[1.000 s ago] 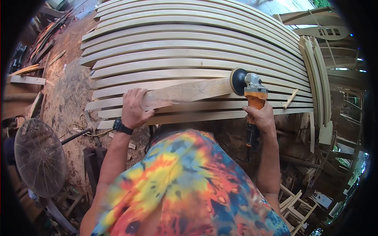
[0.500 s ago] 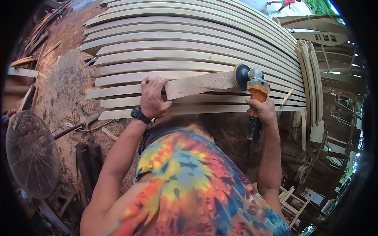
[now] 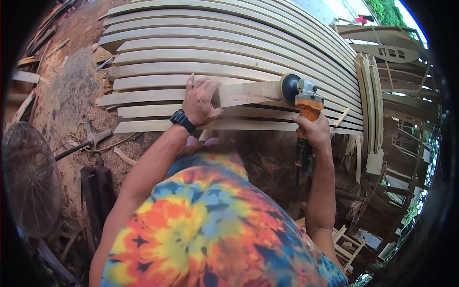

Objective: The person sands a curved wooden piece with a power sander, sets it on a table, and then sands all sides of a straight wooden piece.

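Note:
A short, wide wooden board lies across the stacked slats. My left hand, with a black watch on its wrist, grips the board's left end, thumb toward me and fingers over the far edge. In my right hand is an angle grinder with an orange and black body, held upright by its handle. Its round sanding disc stands on edge at the board's right end, overlapping it in this view.
A round caged fan stands at the left, beside dark timber posts. Upright planks and wooden frames line the right side. A small wood strip rests on the slats. A person in red is far off, top right.
My left hand and the board's left end have shifted right over the slats. The grinder stays at the board's right end. The whole view has moved slightly.

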`<state>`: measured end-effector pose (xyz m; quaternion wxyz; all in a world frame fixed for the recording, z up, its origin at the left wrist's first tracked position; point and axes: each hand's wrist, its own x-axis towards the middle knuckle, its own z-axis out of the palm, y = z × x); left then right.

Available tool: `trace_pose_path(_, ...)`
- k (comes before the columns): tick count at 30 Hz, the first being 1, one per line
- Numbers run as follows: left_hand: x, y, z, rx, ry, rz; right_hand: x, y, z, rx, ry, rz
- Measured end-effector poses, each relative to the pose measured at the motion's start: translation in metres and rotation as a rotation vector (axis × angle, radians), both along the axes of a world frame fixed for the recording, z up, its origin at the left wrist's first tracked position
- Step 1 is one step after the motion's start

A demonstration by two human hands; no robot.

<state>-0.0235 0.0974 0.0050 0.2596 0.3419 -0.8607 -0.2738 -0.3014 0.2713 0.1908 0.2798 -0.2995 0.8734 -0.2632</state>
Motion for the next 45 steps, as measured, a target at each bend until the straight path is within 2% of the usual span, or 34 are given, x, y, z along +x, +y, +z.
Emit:
trace_pose_path(2,0.003,0.000,-0.002,-0.041,0.014,-0.033,-0.002,-0.004,-0.002,-0.025,0.036,0.043)
trace_pose_path(5,0.002,-0.001,0.000,-0.048,-0.024,-0.030,0.001,-0.006,-0.003,0.067,0.086,0.050)
trace_pose_path(8,0.001,-0.001,-0.006,-0.083,-0.008,-0.028,-0.004,-0.007,-0.014,-0.064,0.122,0.124)
trace_pose_path(12,0.003,0.000,-0.001,-0.077,-0.019,-0.043,0.018,-0.015,0.001,0.069,0.039,0.068)
trace_pose_path(15,0.001,-0.002,-0.002,-0.087,-0.043,-0.054,0.019,-0.014,-0.011,0.104,0.176,0.081)
trace_pose_path(22,0.001,-0.005,0.000,-0.078,-0.074,-0.098,0.056,-0.019,-0.017,0.125,0.153,0.030)
trace_pose_path(30,0.001,-0.005,0.005,-0.062,-0.087,-0.122,0.105,-0.035,-0.022,0.180,0.299,0.026)
trace_pose_path(40,0.000,-0.006,0.007,-0.062,-0.131,-0.155,0.113,-0.034,-0.020,0.169,0.314,-0.011)
trace_pose_path(42,0.000,-0.007,0.007,-0.064,-0.135,-0.157,0.116,-0.036,-0.016,0.157,0.396,0.011)
trace_pose_path(45,0.000,-0.007,0.006,-0.065,-0.133,-0.158,0.109,-0.035,-0.019,0.184,0.338,-0.046)
